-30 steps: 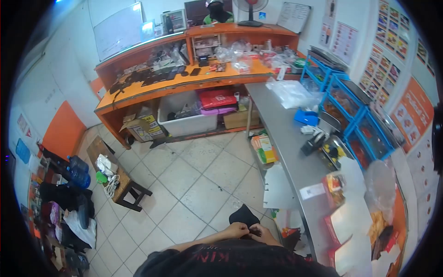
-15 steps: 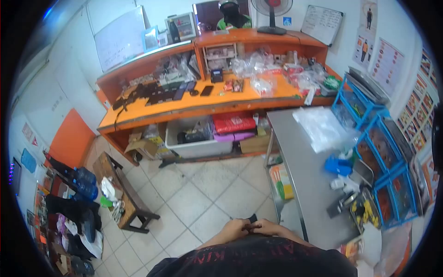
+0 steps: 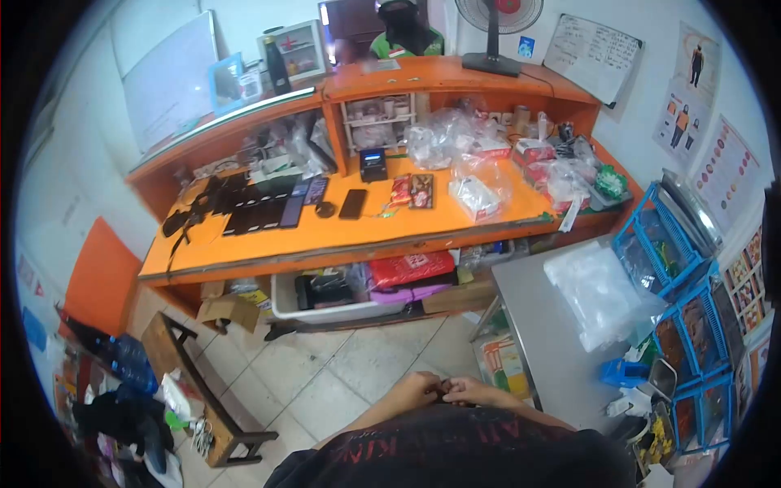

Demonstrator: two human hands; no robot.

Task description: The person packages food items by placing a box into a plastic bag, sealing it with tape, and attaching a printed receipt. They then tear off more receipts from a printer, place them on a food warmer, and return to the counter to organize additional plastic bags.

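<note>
My left hand [image 3: 416, 390] and my right hand [image 3: 467, 391] meet in front of my dark shirt [image 3: 455, 443] with red lettering. Both have their fingers curled and pressed together, nearly touching each other. Something small and dark may be between the fingertips, too small to make out. Beyond the hands lies the tiled floor [image 3: 370, 358]. To the right of my right hand stands a steel table [image 3: 537, 313] with a stack of clear plastic bags [image 3: 590, 293] on it.
An orange counter [image 3: 325, 244] ahead bears a phone [image 3: 352, 204], a card terminal [image 3: 373, 165], tablets [image 3: 272, 203] and plastic bags. A person [image 3: 404, 32] is behind it. A wooden bench [image 3: 195, 382] stands left; blue baskets [image 3: 663, 244] are at right.
My view has moved nearer the counter, which now looks larger, and the steel table and bench sit lower in view. My hands stay together in front of my shirt.
</note>
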